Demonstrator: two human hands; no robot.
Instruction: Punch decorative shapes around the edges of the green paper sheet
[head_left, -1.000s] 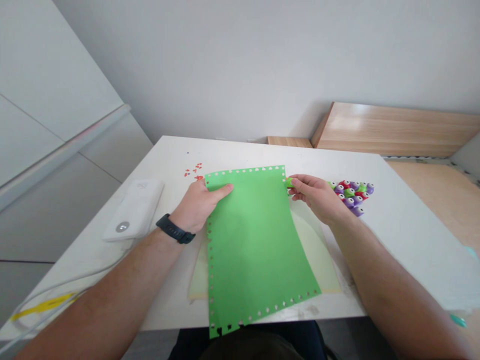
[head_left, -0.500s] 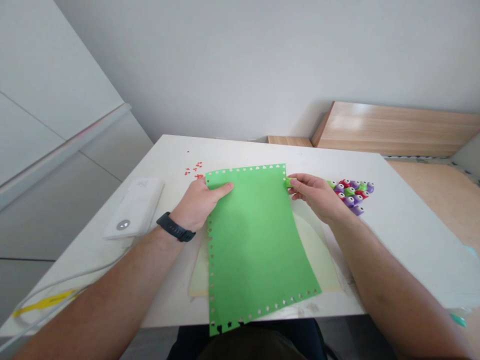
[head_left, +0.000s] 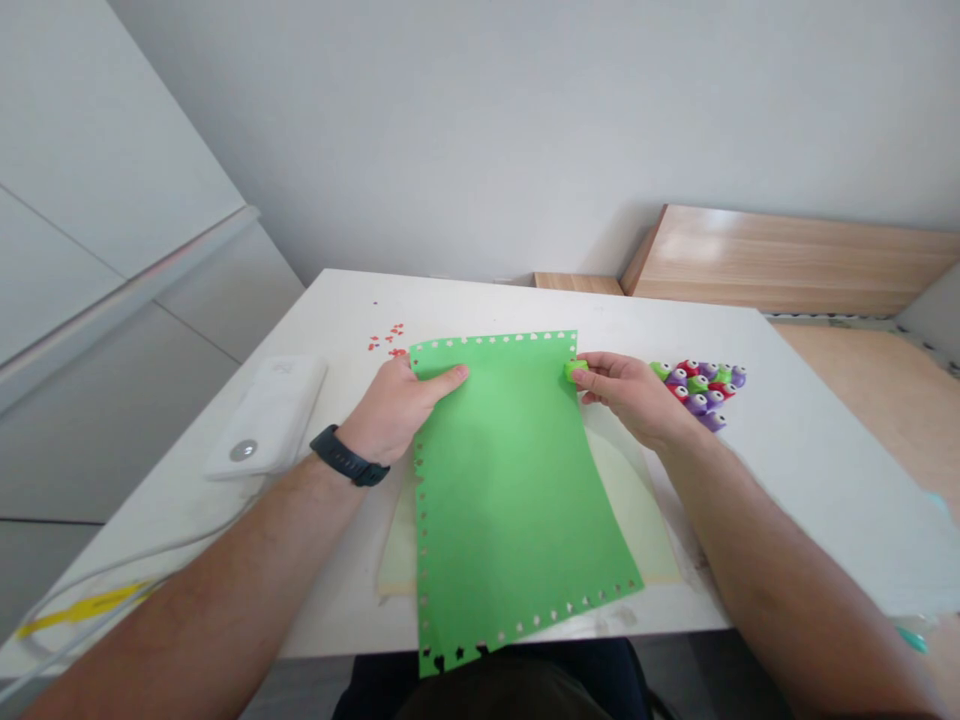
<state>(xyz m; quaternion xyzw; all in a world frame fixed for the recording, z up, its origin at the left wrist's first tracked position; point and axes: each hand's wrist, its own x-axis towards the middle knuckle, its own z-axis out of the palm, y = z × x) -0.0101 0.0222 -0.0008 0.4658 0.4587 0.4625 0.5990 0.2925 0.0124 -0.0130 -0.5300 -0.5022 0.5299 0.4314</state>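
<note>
A green paper sheet [head_left: 510, 500] lies on the table, with small punched shapes along its edges. My left hand [head_left: 394, 412] grips the sheet's upper left edge, thumb on top and fingers partly hidden. My right hand [head_left: 628, 396] pinches a small green craft punch [head_left: 576, 371] at the sheet's upper right edge. A pale yellow paper sheet [head_left: 634, 510] lies partly hidden under the green one. Several coloured craft punches [head_left: 697, 389] stand close together just right of my right hand.
Red paper bits [head_left: 388, 340] lie beyond my left hand. Further left are a white power bank [head_left: 266, 415] and a white cable [head_left: 135, 565]. A white table edge [head_left: 525, 640] runs in front of me, and a wooden board [head_left: 765, 260] stands behind the table.
The green punch has shifted slightly left, further over the sheet's upper right corner, with my right hand following. My left hand has barely moved.
</note>
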